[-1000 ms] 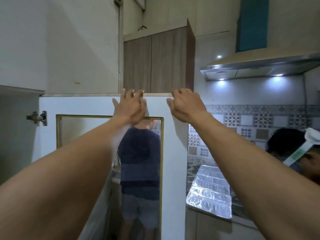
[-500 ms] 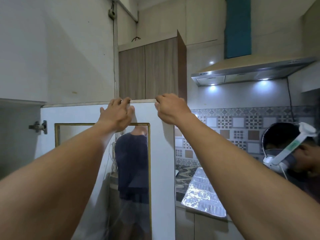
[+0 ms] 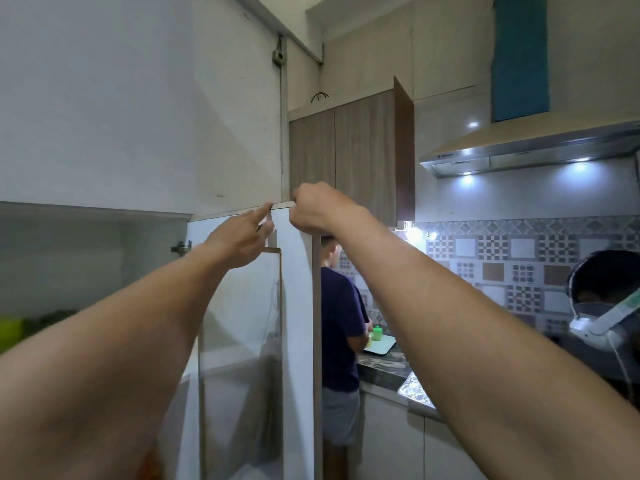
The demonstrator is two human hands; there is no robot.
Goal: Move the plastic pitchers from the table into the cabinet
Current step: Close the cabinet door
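A white cabinet door (image 3: 298, 306) with a glass panel (image 3: 242, 323) stands swung out in front of me, nearly edge-on. My right hand (image 3: 318, 209) grips the door's top outer corner. My left hand (image 3: 242, 237) pinches the top edge just beside it, index finger over the rim. To the left, the cabinet's inside (image 3: 69, 265) is open and dim. A blurred green object (image 3: 8, 332) shows at its far left; I cannot tell whether it is a pitcher. No table is in view.
A person in a dark shirt (image 3: 341, 323) stands at the stone counter (image 3: 384, 368) behind the door, near a small green cup (image 3: 377, 332). Another person with a white headset (image 3: 602, 306) is at the right. A range hood (image 3: 536, 147) and wooden wall cabinets (image 3: 346, 157) hang above.
The door has swung from facing me to nearly edge-on, opening the cabinet's inside at left. Both hands stayed on its top edge, and my left fingers have loosened to a pinch.
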